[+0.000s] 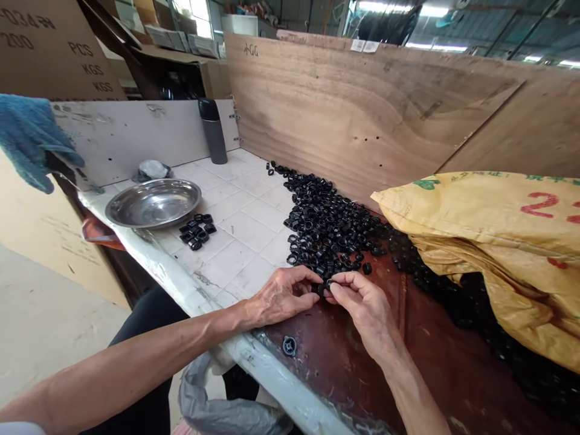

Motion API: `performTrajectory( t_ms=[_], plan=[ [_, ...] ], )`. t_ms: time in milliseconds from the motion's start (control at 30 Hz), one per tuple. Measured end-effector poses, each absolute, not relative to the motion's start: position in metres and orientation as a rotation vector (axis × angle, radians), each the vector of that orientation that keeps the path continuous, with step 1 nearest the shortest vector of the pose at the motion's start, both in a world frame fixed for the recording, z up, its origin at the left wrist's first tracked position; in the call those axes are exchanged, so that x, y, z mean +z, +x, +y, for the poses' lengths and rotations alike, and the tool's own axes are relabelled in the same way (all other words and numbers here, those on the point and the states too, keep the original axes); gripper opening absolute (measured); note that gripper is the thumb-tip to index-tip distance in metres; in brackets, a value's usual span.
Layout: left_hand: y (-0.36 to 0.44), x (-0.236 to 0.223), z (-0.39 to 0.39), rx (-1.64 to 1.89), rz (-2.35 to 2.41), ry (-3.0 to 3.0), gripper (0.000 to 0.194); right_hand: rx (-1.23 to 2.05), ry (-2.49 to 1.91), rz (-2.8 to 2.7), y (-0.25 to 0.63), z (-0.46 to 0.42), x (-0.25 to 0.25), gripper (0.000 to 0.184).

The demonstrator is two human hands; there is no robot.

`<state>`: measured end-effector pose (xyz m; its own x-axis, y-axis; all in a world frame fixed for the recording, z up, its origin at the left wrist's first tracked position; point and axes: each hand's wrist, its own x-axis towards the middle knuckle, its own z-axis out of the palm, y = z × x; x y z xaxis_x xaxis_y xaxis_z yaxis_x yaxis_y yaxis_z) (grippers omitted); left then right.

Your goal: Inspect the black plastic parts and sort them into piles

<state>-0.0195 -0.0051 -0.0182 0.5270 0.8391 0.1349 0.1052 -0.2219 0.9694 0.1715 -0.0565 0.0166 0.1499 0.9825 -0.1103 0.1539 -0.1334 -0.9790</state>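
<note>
My left hand (286, 293) and my right hand (360, 302) meet at the near edge of a heap of small black plastic rings (324, 223). Between the fingertips of both hands is a small black plastic part (327, 284), partly covered by the fingers. Thumb and forefinger of each hand are closed on it in a pinch. Closer to me, a round dark cap with a spoked centre (289, 345) lies alone on the reddish-brown surface. Off to the left, a small group of black parts (198, 231) sits on the white tiles.
A shallow steel bowl (154, 204) and a dark thermos flask (212, 133) stand at left. Plywood boards (317, 96) wall the back. A yellow sack (480, 223) lies at right over more black parts. A blue towel (36, 136) hangs at far left.
</note>
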Motion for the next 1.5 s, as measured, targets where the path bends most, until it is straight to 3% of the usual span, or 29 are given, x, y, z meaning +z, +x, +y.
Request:
performTrajectory(
  t_ms=[200,500,700,833,1100,1300,1500],
  plan=[
    [-0.018,-0.015,-0.003,0.845,0.592,1.159,0.036,0.944,-1.472,-1.287,0.168,-0.057,0.011,0.030],
    [-0.020,-0.011,-0.005,0.874,0.588,1.176,0.037,0.575,-1.392,-1.595,0.164,-0.058,0.006,0.011],
    [-0.021,-0.012,-0.006,0.901,0.577,1.199,0.037,0.448,-1.408,-1.603,0.162,-0.059,-0.003,0.018],
    [-0.020,-0.010,-0.006,0.882,0.566,1.117,0.037,0.481,-1.403,-1.633,0.162,-0.058,-0.002,0.018],
    [-0.019,-0.014,-0.005,0.896,0.602,1.174,0.035,0.920,-1.554,-1.353,0.160,-0.058,0.011,0.030],
    [-0.020,-0.011,-0.005,0.884,0.617,1.175,0.030,0.599,-1.424,-1.602,0.162,-0.059,0.004,0.012],
    [-0.021,-0.008,-0.003,0.860,0.622,1.148,0.031,0.468,-1.285,-1.714,0.164,-0.056,0.004,0.010]
  ],
)
